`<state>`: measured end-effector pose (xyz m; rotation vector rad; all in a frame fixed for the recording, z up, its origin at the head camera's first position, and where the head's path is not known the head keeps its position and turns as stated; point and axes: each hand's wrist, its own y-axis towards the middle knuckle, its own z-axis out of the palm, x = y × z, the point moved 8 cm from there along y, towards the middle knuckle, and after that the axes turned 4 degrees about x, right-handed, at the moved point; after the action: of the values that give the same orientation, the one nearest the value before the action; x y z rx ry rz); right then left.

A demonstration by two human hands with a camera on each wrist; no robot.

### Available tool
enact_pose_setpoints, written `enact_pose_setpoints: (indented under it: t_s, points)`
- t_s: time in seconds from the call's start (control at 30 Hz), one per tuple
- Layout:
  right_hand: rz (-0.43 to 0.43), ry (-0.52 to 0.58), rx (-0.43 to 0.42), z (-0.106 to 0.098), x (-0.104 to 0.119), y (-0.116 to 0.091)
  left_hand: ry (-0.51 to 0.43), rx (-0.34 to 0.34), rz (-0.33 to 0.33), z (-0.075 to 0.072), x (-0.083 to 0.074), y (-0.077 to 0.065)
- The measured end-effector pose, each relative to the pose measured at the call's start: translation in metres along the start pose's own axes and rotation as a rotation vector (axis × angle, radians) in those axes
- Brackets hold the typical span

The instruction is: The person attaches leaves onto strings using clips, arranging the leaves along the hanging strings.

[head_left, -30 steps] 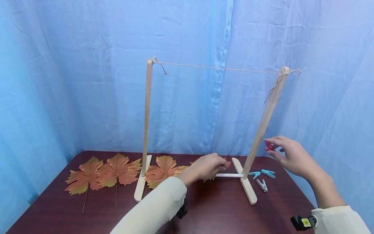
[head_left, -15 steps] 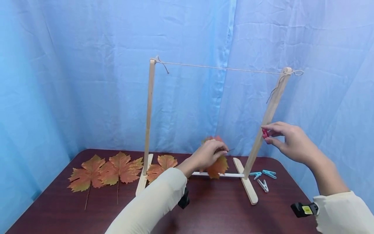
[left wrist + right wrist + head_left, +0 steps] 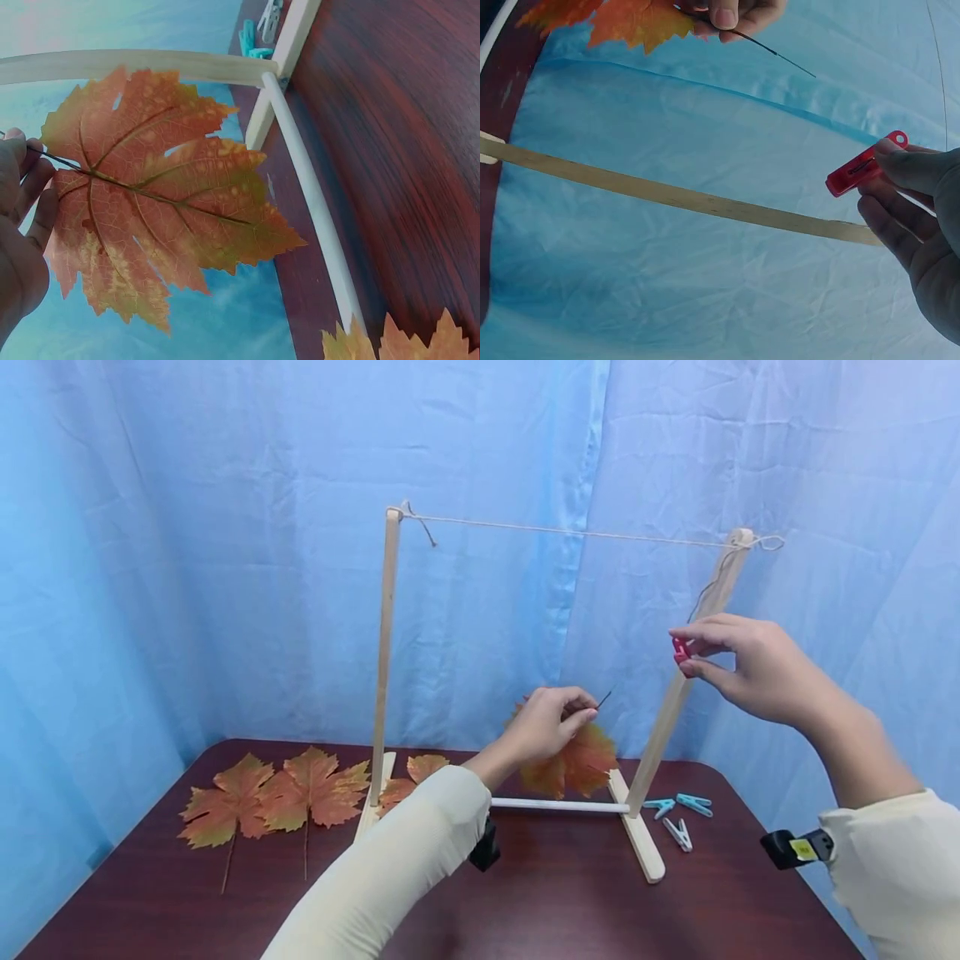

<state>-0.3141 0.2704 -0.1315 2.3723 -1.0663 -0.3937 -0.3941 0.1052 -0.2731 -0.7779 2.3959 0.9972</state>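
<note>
Close wrist views (sideways); shared leaf

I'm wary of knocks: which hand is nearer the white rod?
Left. The left hand is above the white rod; the right hand is higher, beyond the rod's right end.

My sleeves are cream. I wear a black device near each cuff, the right one bearing a yellow label.

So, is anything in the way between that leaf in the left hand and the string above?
Nothing visible. Above the left hand and leaf, only background curtain shows up to the string; the right hand, holding a red clip, is off to the right.
</note>
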Motion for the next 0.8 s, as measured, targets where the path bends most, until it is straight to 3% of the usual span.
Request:
enact_pose_setpoints:
  t_s: [0.2, 0.37, 0.8]
  points:
    - [-0.026, -0.016, -0.005, -0.008, 0.003, 0.018, -0.092, -0.067, -0.014, -0.008, -0.005, 0.008]
    - [-0.036, -0.033, -0.001, -0.013, 0.005, 0.031, -0.088, -0.118, -0.017, -0.017, -0.011, 0.014]
    - [-0.024, -0.020, -0.024, -0.039, 0.007, 0.058, -0.082, -0.164, -0.024, -0.031, -0.020, 0.029]
